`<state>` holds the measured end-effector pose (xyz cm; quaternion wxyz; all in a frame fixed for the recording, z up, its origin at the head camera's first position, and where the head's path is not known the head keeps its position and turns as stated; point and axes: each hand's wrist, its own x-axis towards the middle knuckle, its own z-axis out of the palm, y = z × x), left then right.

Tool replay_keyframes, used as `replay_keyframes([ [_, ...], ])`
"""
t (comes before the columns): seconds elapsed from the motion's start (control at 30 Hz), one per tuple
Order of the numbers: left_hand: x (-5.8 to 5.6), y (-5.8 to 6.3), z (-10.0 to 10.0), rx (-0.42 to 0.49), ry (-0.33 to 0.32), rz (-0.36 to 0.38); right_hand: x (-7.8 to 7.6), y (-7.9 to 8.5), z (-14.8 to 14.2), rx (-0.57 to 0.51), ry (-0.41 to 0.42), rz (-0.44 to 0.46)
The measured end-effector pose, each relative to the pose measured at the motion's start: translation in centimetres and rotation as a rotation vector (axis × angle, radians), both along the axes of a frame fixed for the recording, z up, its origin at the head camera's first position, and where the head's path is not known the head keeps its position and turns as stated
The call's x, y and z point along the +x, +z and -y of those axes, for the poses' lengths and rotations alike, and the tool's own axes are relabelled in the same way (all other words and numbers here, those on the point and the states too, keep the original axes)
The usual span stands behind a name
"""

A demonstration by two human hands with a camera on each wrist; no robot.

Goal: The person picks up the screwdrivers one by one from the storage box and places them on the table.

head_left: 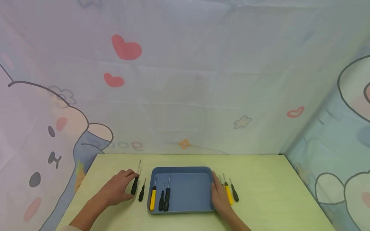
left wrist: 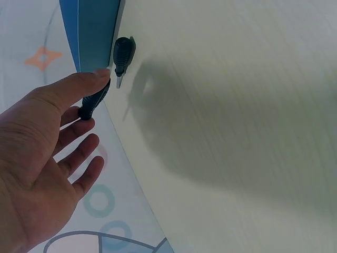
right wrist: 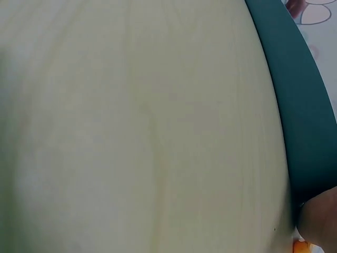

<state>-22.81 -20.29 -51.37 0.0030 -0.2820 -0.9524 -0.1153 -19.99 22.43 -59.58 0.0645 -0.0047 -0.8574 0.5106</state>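
In my left hand, thumb and fingertips pinch the black handle of a screwdriver, its thin shaft pointing away from me. The left wrist view shows the same black handle between thumb and fingers. A smaller black screwdriver lies between that hand and the blue-grey tray. Inside the tray, at its left side, lie a yellow screwdriver and two black ones. My right hand holds the tray's right rim, thumb at the edge; its other fingers are partly hidden.
Right of my right hand lie a yellow-handled screwdriver and a black one, with another shaft partly behind the hand. The pale wooden table meets a printed cloth backdrop at the back and sides.
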Motion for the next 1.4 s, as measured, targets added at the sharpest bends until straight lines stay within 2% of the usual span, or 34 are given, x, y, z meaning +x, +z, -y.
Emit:
replay_keyframes([
  [0.4,-0.2,-0.8,-0.3,-0.004,0.004,0.069,0.2,0.1,0.1,-0.001,-0.014,0.006],
  [0.7,-0.4,-1.3,-0.3,-0.014,0.019,0.063,0.0,-0.1,0.1,-0.002,-0.014,0.000],
  [0.93,-0.4,-1.6,-0.3,-0.003,0.046,0.103,0.1,-0.1,0.2,-0.007,-0.011,0.000],
  [1.2,-0.6,-2.3,-0.3,-0.004,0.060,0.106,0.0,-0.2,0.1,-0.004,-0.008,-0.003],
  [1.4,-0.7,-2.3,-0.5,-0.020,0.059,0.124,0.0,-0.2,0.1,0.008,-0.016,-0.001],
])
